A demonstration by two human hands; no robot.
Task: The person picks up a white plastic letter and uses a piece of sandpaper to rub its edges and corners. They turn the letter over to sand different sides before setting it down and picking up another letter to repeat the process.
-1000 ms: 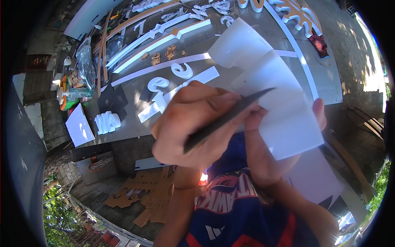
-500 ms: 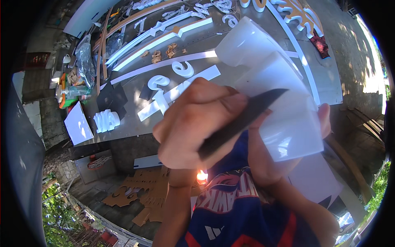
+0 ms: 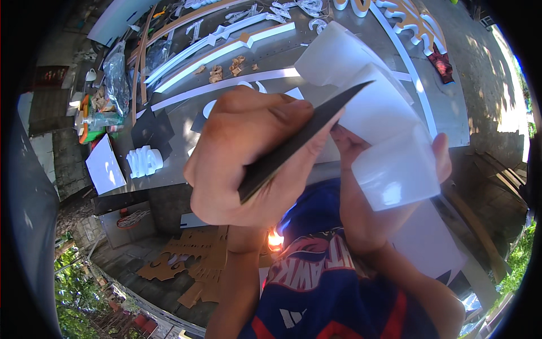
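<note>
My left hand [image 3: 254, 158] is closed around a flat black sheet [image 3: 305, 141] that looks like sandpaper; its far corner points up and right. That corner overlaps the edge of a glossy white curved piece [image 3: 384, 107] in the view, and I cannot tell whether they touch. My right hand [image 3: 367, 220] grips the white piece from below and behind, with fingertips showing at its right side. Part of this hand is hidden by the piece. Both hands are raised in front of my body, above the near edge of the table.
The grey table [image 3: 186, 164] carries white cut letters [image 3: 145, 162], long white strips [image 3: 226, 87], crumpled brown scraps [image 3: 216, 73] and brown-and-white shapes [image 3: 406, 22]. A white panel [image 3: 105, 165] lies at its left corner. Cut brown cardboard [image 3: 192, 257] and a bright orange glow [image 3: 275, 240] show below.
My left hand has moved left and slightly nearer with the black sheet, whose corner has drawn back across the white piece. My right hand and the white piece have shifted only a little.
</note>
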